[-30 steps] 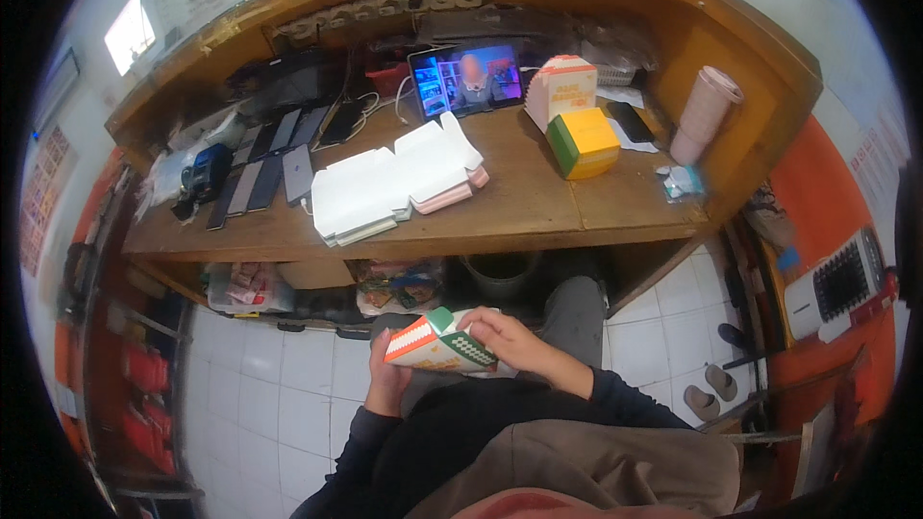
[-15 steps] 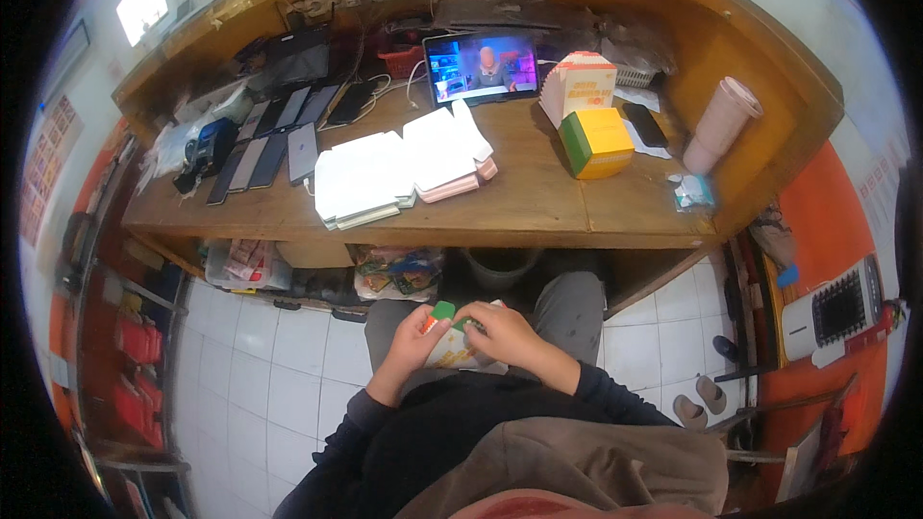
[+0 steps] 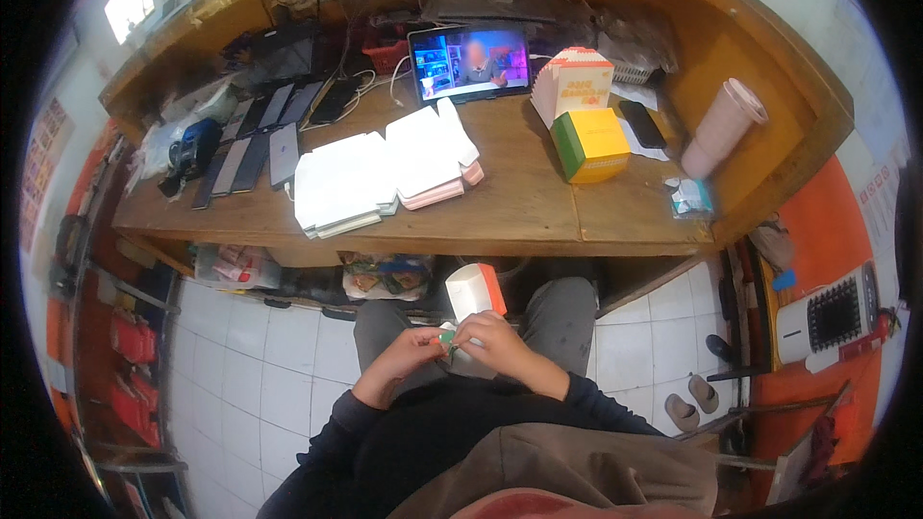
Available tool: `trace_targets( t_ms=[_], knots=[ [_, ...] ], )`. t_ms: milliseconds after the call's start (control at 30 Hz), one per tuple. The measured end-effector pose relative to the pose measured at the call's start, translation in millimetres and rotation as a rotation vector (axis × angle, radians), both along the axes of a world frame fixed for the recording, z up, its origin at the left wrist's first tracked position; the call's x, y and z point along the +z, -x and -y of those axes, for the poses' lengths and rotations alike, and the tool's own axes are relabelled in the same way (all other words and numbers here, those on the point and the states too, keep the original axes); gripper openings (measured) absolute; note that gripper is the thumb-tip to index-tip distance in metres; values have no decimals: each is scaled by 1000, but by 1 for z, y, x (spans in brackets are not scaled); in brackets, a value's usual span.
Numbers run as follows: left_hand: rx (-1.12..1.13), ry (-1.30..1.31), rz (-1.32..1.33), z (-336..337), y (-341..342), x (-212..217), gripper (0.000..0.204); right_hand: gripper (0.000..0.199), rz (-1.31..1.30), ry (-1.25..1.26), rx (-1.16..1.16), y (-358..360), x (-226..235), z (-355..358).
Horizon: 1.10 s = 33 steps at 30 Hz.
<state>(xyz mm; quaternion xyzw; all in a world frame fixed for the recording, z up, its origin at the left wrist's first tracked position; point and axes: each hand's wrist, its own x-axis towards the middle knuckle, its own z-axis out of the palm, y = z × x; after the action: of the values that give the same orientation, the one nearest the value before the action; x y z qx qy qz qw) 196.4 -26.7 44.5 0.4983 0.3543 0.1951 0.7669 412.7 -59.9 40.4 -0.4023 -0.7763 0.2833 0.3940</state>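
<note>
Since half a second earlier, the small carton had swung upright between my hands, its white face and orange side now standing above my fingers where before it lay low and flat over my lap. It sat at the lower middle of the frame, just below the desk's front edge. My left hand was closed on the carton's lower green corner from the left, and my right hand was pinched on the same bottom end from the right, the two hands touching.

Above them ran the wooden desk. At its middle lay a stack of flat white cartons, with a pink-edged one showing at the stack's right. To the right stood a yellow box with a green side, and just behind it a fanned bundle of white cartons with orange print. Further right, a pink tumbler leaned near the desk's corner, with a small blue-and-white packet below it. A tablet with a lit screen was propped at the upper middle. A row of dark phones lay at the upper left. Under the desk, colourful printed packets sat on the white tiled floor.
</note>
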Motion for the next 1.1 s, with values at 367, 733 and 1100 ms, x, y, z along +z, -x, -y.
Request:
trace_targets(
  t_ms=[367,733,1100],
  knots=[
    [-246,-221,-157,-9,0,2,28,5,-109,182,-40,4,-11,5],
    [-294,-76,-73,-11,12,-17,28,5,-74,366,2,3,13,11],
    [-307,65,-29,-12,12,0,32,10,-180,271,-7,9,3,10]
  ],
)
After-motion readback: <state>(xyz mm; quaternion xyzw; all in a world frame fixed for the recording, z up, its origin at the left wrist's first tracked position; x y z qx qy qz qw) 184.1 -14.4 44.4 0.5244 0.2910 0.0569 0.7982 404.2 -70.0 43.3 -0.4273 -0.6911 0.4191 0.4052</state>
